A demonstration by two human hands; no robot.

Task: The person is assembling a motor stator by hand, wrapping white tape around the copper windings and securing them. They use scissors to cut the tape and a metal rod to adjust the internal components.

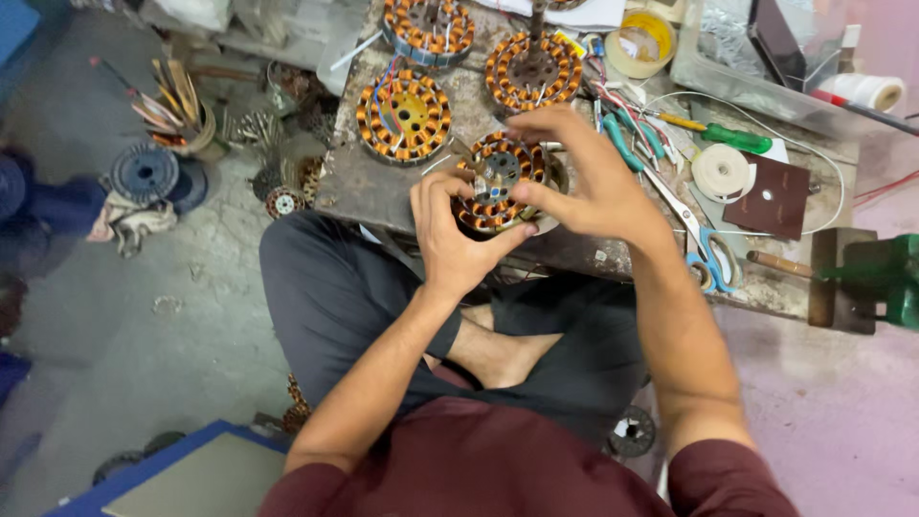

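A round motor stator (498, 172) wound with copper coils sits at the near edge of a low, worn workbench (369, 187). My left hand (450, 235) grips its near left side with the fingers curled over the coils. My right hand (584, 177) comes over it from the right, its fingers pinching at the windings on top. Both hands hold the same stator.
Three more copper-wound stators (404, 113) (532, 69) (428, 24) lie farther back on the bench. Scissors (708, 251), green-handled pliers (624, 134), a green screwdriver (732, 137), tape rolls (720, 170) and a green vise (876, 278) are to the right. Wire spools (144, 172) and scrap lie on the floor at left.
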